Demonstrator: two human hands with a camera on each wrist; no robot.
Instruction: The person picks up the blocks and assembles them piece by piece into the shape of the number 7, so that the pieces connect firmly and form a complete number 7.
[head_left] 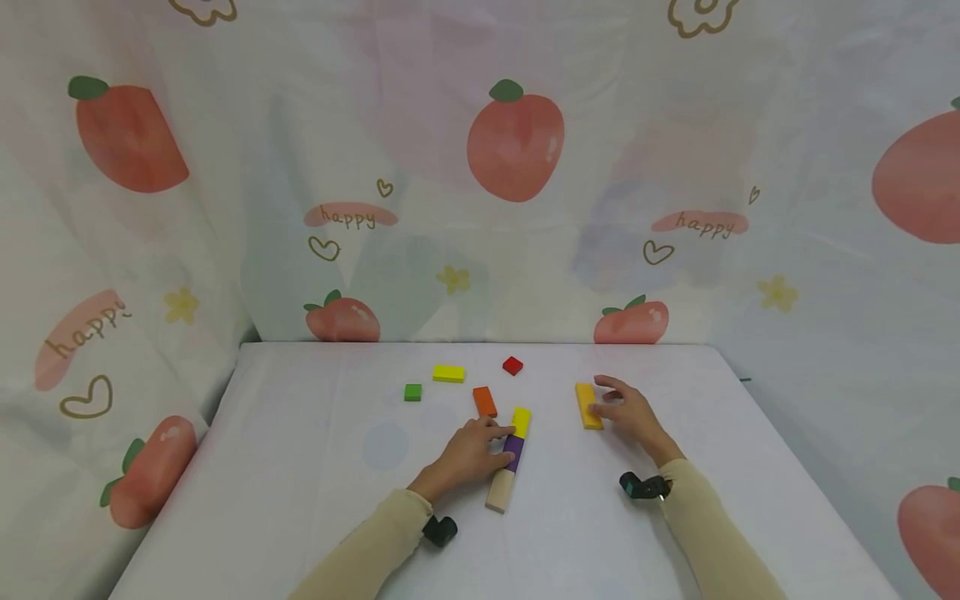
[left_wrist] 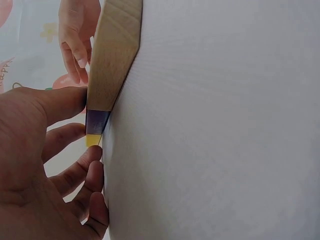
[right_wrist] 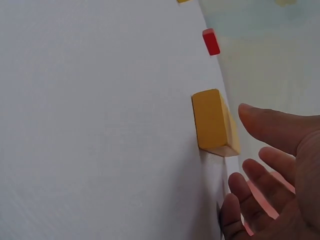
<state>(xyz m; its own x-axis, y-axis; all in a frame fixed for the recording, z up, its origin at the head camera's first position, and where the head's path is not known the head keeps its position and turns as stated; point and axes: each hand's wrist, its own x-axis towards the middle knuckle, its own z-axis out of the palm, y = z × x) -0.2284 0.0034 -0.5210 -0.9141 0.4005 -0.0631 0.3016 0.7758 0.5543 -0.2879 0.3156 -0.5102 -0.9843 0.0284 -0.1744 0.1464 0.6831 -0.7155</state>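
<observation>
In the head view a row of blocks lies end to end: a plain wood block [head_left: 500, 492] nearest, a purple block [head_left: 513, 452], then a yellow block [head_left: 522, 422] at the far end. Against the row's left side rests my left hand [head_left: 467, 454], thumb and forefinger touching it rather than wrapped round it. The left wrist view shows the wood block [left_wrist: 112, 60] large, with the purple piece [left_wrist: 97, 121] beyond. An orange-yellow block [head_left: 588, 407] lies farther right. Beside it is my right hand [head_left: 632, 414], its fingers spread; in the right wrist view the thumb appears apart from that block [right_wrist: 211, 120].
Beyond the row, on the white-covered table [head_left: 262, 467], lie an orange block [head_left: 485, 402], a green cube [head_left: 412, 392], another yellow block [head_left: 448, 373] and a red block [head_left: 513, 365]. A fruit-patterned curtain [head_left: 420, 275] hangs behind the table.
</observation>
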